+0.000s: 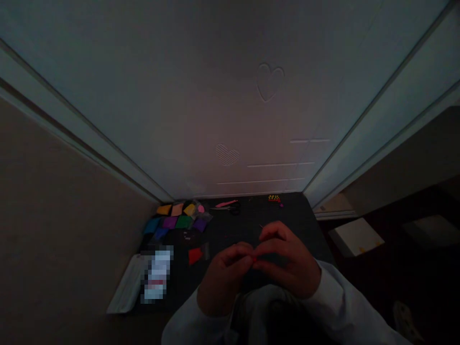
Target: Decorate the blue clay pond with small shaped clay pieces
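The scene is very dark. My left hand and my right hand meet in front of me above a dark mat, fingertips pinched together. Between the fingertips shows a tiny red thing, too small to name. Both fingers sets are curled, not spread. A red packet lies on the mat just left of my left hand. Pale sleeves cover both wrists.
Several small coloured packets lie at the mat's far left. Pink-handled scissors and a small cluster of yellow and red beads rest near a pale door. A white sheet lies left, a pale box right.
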The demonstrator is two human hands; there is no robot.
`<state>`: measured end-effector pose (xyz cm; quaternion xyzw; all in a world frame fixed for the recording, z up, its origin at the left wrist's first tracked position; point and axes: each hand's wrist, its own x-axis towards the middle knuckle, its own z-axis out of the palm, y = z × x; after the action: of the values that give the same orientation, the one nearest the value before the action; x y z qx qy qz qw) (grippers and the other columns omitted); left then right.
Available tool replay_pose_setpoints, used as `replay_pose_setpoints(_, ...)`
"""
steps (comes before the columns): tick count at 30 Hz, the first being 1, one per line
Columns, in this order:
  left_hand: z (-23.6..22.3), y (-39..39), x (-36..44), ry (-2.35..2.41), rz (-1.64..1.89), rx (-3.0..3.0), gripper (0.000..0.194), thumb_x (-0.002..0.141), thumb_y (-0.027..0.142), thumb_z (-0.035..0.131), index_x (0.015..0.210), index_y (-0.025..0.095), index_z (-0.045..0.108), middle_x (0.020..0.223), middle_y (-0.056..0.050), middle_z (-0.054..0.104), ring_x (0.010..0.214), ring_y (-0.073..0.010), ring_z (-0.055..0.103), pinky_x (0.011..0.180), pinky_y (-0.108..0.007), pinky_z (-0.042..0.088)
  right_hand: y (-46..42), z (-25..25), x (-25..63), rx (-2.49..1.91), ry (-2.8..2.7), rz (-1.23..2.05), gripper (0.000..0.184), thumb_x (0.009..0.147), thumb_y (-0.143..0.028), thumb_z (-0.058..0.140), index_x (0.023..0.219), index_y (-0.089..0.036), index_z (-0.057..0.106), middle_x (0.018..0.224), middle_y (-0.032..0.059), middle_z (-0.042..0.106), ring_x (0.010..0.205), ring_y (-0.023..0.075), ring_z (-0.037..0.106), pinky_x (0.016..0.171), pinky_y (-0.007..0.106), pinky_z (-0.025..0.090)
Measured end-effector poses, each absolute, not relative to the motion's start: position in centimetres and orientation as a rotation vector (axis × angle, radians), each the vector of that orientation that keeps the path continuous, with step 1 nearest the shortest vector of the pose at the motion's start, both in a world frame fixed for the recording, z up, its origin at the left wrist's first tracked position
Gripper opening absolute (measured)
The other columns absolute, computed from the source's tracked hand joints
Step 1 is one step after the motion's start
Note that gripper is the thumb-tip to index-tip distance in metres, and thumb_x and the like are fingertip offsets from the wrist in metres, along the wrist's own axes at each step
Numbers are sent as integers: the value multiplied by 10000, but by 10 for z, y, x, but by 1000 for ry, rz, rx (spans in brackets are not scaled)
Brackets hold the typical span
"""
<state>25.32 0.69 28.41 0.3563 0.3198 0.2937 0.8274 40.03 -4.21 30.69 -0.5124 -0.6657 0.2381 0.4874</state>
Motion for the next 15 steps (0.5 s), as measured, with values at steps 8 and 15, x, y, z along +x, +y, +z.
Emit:
replay_pose_setpoints(8,284,7,255,605,598,704,113,666,225,606,634,125,649,722,-36,526,718,-138,451,671,-283,361,-46,307,401,-1252,-1566,607,120,661,-181,661,770,-176,612,843,35,501,822,134,515,722,259,426)
replay_pose_setpoints(15,285,4,253,635,584,712,77,614,204,646,638,133,664,710,-36,545,752,-161,478,696,-301,365,-47,307,400,-1263,-1598,645,127,689,-213,634,813,-203,607,854,29,506,827,143,516,726,282,433)
